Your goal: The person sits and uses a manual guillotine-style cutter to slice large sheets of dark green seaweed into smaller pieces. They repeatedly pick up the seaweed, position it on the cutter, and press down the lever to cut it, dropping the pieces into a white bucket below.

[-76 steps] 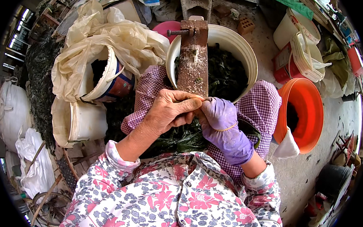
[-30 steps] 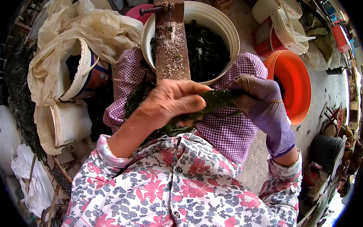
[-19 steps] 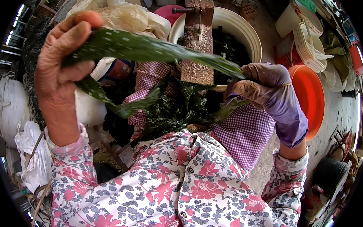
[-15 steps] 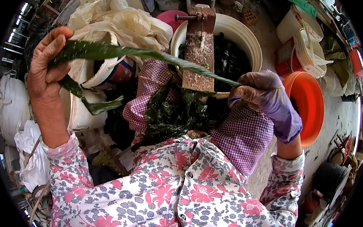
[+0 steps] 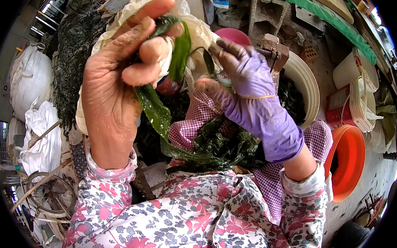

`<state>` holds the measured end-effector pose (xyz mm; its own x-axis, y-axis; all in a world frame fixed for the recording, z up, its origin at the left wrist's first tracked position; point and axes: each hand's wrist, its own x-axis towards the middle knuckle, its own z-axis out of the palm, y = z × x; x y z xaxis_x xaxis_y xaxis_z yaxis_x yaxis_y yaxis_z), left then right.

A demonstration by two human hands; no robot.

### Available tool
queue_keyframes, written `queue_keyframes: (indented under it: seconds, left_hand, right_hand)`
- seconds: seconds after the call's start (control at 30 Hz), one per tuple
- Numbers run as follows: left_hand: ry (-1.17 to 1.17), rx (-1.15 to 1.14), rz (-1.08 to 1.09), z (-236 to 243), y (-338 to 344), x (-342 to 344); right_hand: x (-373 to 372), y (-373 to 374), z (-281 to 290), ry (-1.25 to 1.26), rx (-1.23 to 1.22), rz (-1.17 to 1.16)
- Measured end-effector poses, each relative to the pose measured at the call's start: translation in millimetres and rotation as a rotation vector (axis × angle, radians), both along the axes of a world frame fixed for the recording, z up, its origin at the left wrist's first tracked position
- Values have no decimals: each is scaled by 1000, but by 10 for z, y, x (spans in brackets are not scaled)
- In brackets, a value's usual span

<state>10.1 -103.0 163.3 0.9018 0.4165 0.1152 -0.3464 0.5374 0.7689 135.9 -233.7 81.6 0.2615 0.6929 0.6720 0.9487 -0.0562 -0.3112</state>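
Observation:
My bare left hand (image 5: 115, 74) is raised at the left, its fingers curled round a dark green kelp strip (image 5: 156, 115). One part of the strip hangs over the fingers, and another trails down toward my lap. My right hand (image 5: 258, 98), in a purple glove with a band at the wrist, is level with it at the right. Its thumb and fingers are apart. A small dark piece (image 5: 208, 61) shows by its fingertips; whether they touch it I cannot tell. A heap of wet kelp (image 5: 228, 146) lies on my lap, over purple checked cloth (image 5: 191, 123).
A white bucket (image 5: 310, 85) of dark kelp stands beyond my right hand, next to a rusty clamp-like block (image 5: 274, 51). An orange bucket (image 5: 351, 163) sits at the right. White sacks (image 5: 32, 81), a bicycle wheel (image 5: 53, 195) and a large dark kelp heap (image 5: 76, 59) are left.
My hands have come closer together. The strip, stretched between them before, now hangs from the left hand alone. The right thumb and fingers have parted, and the view has shifted left.

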Motion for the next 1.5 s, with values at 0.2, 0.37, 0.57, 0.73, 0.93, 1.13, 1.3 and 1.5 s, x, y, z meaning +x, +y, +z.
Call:
queue_keyframes:
  seconds: [0.2,0.37,0.57,0.73,0.93,1.13,1.3,1.5]
  left_hand:
    - [-43,110,224,-156,-124,110]
    - [-52,240,505,-417,-62,107]
    - [118,466,657,-970,99,-75]
    - [492,638,511,-1638,277,-135]
    - [388,1174,-73,-1394,-260,174]
    - [558,719,-681,-1332,-746,625]
    - [570,646,-515,-1331,-736,601]
    - [512,812,-384,-1311,-854,594]
  right_hand:
    - [-493,-74,11,1498,-81,855]
    - [-372,-464,-357,1407,-346,401]
    - [-175,-884,-474,1589,-206,267]
    - [-65,-1084,-599,1620,-192,153]
    - [43,-1281,-496,1578,-311,102]
    - [38,-1271,-375,1329,-311,-27]
    - [174,-1514,-411,1484,-87,-277]
    - [-104,-1267,-256,1040,174,-156]
